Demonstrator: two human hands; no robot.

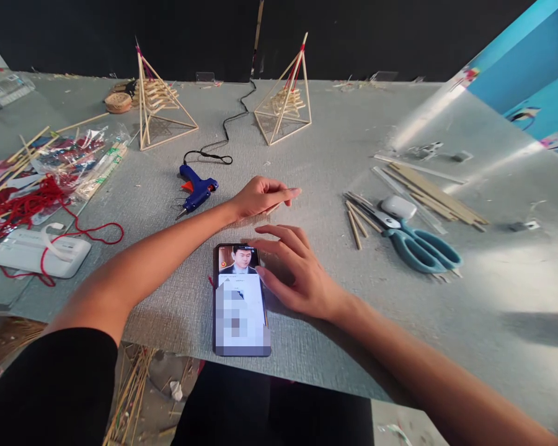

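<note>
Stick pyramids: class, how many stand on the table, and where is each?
2. One stick pyramid stands at the far left, beyond the glue gun; the other pyramid stands far centre, beyond the left hand. None appears hidden.

We look forward and down from head height, close over the near edge of the grey textured table (335,136), toward its far edge.

The bench (335,155) wore a matt, finely textured grey covering. Centre frame, the phone (240,300) showed glossy glass. The glue gun (196,189) and scissors' handles (423,248) looked smooth plastic. The stick pyramids (160,108) were pale bare wood; the red yarn (28,204) was fuzzy.
</note>
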